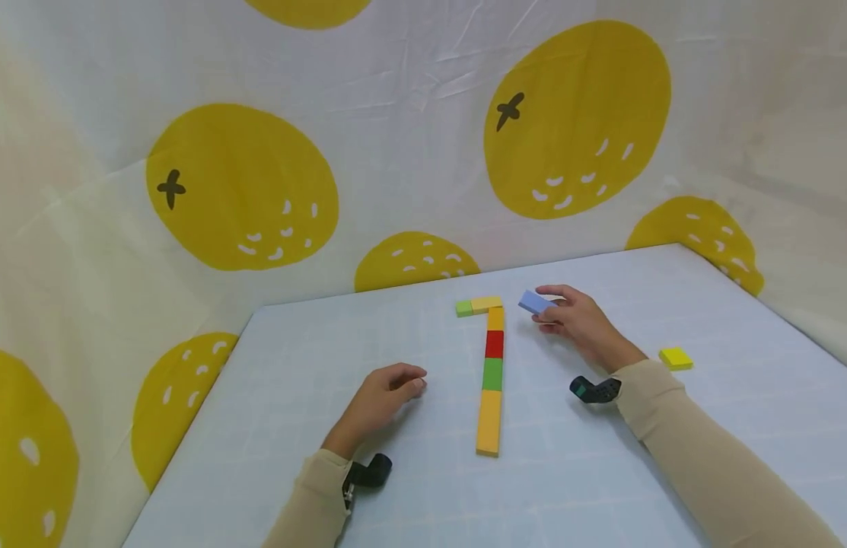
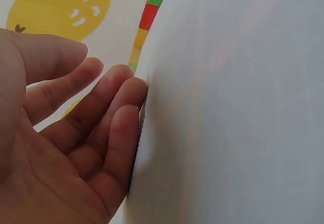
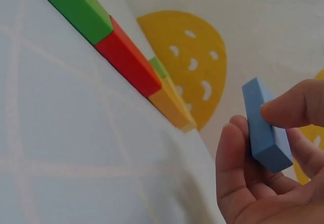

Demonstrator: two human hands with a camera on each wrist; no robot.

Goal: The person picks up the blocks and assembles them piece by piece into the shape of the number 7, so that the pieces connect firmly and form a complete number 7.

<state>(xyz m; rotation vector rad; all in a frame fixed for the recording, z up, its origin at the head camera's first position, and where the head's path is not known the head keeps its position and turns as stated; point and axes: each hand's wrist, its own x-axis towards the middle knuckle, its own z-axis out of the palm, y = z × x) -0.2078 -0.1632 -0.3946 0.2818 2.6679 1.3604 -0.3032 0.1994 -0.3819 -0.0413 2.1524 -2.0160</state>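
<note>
My right hand (image 1: 582, 326) pinches a blue block (image 3: 263, 128) between thumb and fingers, held just right of the far end of a line of blocks. That line runs away from me: a long orange block (image 1: 488, 426) nearest, then a green block (image 1: 492, 374), a red block (image 1: 495, 345) and a shorter orange block (image 1: 495, 319). At its far end a pale yellow block (image 1: 487, 305) lies crosswise, with a light green block (image 1: 463, 309) at its left. Left of the line, my left hand (image 1: 377, 402) rests on the table, fingers loosely bent and holding nothing.
A bright yellow block (image 1: 676, 358) lies by itself on the right, beyond my right wrist. The table (image 1: 272, 426) has a pale cloth, and a white curtain (image 1: 409, 137) with yellow fruit prints hangs behind it.
</note>
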